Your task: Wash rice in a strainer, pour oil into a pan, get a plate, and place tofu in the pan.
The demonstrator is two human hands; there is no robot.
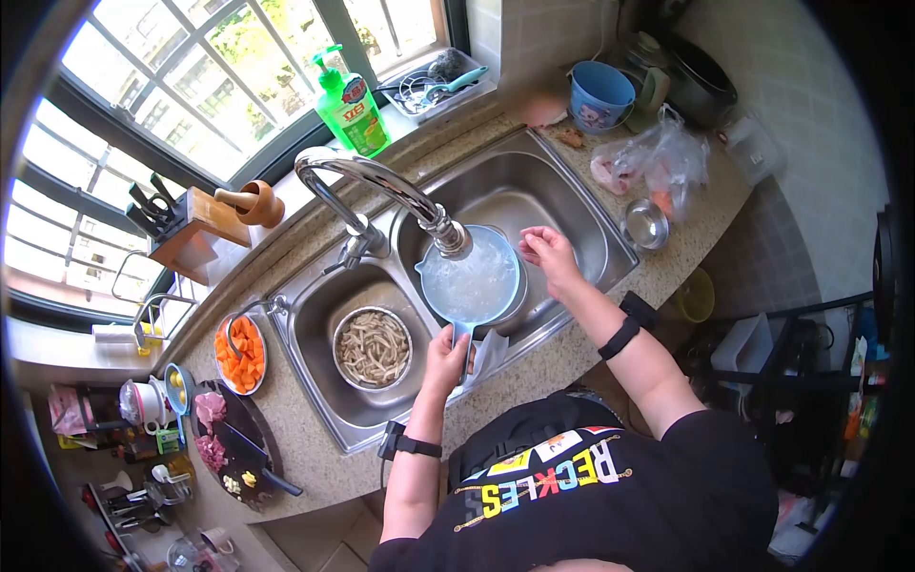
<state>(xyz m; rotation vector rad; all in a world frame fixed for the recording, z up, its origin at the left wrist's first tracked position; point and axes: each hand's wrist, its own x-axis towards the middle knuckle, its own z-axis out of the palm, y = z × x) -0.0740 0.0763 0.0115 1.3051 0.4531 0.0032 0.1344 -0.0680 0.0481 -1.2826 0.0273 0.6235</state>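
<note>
My left hand [446,360] is closed around the handle of a light blue strainer [426,297] in the right sink basin. Frothy water fills the strainer, and whatever lies under the froth is hard to make out. Directly above it hangs the spout of the chrome faucet [367,176]. Part of a metal bowl rim [521,303] shows beneath the strainer's right side. Just right of the strainer, my right hand [548,255] is raised with its fingers loosely bent and apart, holding nothing visible.
In the left basin stands a metal bowl of pale strips [374,348]. Left of the sink are a bowl of orange chunks [240,355] and a cutting board [257,419] with meat and a knife. A green soap bottle [355,110] stands behind; plastic bags [672,162] lie right.
</note>
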